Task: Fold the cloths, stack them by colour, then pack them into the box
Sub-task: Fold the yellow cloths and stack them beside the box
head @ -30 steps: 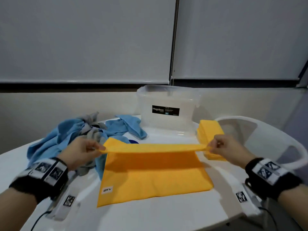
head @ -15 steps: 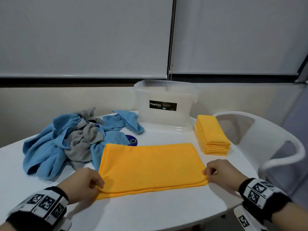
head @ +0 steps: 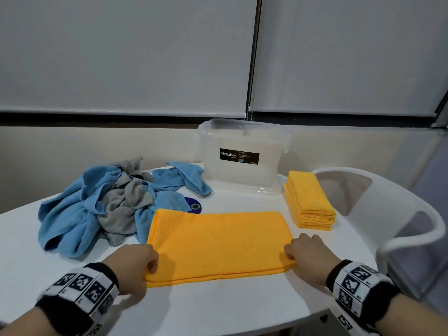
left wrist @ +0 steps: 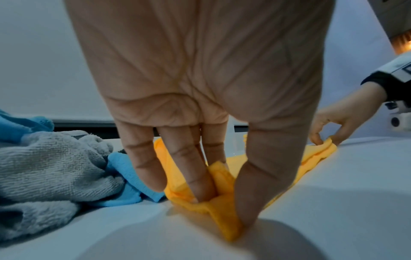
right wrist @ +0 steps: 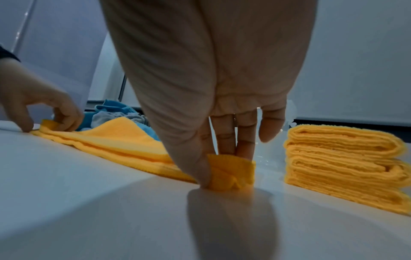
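At near corners, both hands (head: 135,265) (head: 309,257) pinch orange cloth (head: 218,243)

The clear plastic box (head: 242,170) carries a black label (head: 239,156) on its front wall. White lettering reads "Megabox", with "STORAGE" beneath. A small blue patch on the label reads "12L". The remaining fine print is too small to read.

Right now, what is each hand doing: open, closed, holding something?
Left hand: pinches the near left corner of the half-folded orange microfibre cloth.
Right hand: pinches the same cloth's near right corner.
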The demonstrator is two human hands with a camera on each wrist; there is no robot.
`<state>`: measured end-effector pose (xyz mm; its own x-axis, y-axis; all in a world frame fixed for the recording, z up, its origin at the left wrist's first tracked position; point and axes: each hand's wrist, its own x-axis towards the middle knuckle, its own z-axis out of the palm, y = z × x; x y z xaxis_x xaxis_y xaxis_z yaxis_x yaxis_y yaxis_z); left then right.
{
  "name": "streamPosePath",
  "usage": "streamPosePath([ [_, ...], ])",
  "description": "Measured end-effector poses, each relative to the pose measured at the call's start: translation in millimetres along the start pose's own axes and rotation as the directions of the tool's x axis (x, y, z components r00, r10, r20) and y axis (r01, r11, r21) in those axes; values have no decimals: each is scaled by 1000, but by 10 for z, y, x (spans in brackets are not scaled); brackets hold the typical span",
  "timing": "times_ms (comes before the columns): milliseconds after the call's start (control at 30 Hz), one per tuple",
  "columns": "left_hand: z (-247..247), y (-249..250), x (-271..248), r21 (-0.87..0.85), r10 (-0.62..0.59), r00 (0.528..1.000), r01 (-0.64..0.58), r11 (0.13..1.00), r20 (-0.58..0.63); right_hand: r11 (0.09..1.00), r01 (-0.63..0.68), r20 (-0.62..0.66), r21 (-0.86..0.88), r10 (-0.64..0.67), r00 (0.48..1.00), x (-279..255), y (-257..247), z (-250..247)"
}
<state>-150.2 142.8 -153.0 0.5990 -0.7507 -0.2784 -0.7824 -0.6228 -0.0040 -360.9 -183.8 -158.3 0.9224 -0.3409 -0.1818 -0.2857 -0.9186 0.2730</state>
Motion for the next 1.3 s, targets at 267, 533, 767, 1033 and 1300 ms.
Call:
streamPosePath([
  [267,35,-19,68,-29,-37,998,36,999,-42,994,-58,57,95,53,997,84,-89,-107],
  [533,-166,-265,110,-546,-150,918,-82,833,-367,741,-12,-242,672,235,942,31,260,-208],
  [767,-629,-225,1,-685,-226,790,-305,661,-570,586,171,-440,792,354,825,-14,601,-564],
  [1033,-798,-290,-41,-807,-240,873,-244,538,-424,420,170,-335,891,357,872,-26,750,-682],
  [1300,-808,-346,-4,-799,-187,927,-164,579,-325,430,146,-330,891,392,859,34,793,-580],
])
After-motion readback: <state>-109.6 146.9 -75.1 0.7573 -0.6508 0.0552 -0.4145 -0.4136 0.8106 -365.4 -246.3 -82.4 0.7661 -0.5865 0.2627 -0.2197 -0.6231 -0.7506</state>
